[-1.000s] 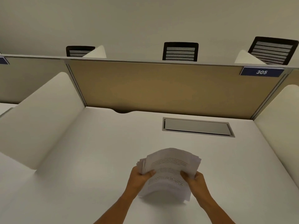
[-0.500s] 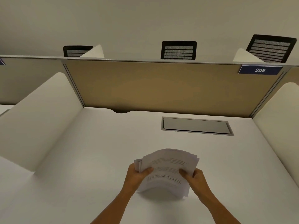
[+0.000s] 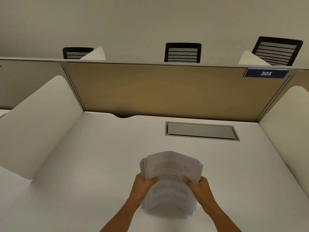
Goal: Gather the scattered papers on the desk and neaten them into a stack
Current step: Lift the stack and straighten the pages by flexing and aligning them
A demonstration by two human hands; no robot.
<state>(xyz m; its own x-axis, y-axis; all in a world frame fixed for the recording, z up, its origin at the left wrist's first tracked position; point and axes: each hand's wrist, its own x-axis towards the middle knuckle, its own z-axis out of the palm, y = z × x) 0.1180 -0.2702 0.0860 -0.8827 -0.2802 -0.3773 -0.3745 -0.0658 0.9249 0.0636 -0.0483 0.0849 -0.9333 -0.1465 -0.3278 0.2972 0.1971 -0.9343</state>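
The papers (image 3: 170,178) are all in one bundle, held up on edge over the near middle of the desk (image 3: 83,164). The printed face of the front sheet is turned toward the camera. The bundle bows outward, and its lower edge looks to be at or just above the desktop; blur there makes it impossible to say whether it touches. The top edges are not yet level: several sheets stick out in steps at the upper left and upper right corners, so the pile is fanned rather than square.

No loose sheet shows anywhere else on the desk, so the gathering part appears done. What seems left is the neatening: squaring the edges, most likely by tapping them on the desktop, and then laying the stack flat.

The left hand (image 3: 142,186) clasps the bundle's left edge, thumb across the front sheet and fingers hidden behind. The right hand (image 3: 199,186) clasps the right edge the same way. Both are closed on the papers at about mid-height, so the sheets rise above the two hands and hang below them.

Beyond the bundle, a grey cable-access hatch (image 3: 200,131) lies flush in the desktop, well apart from the papers.
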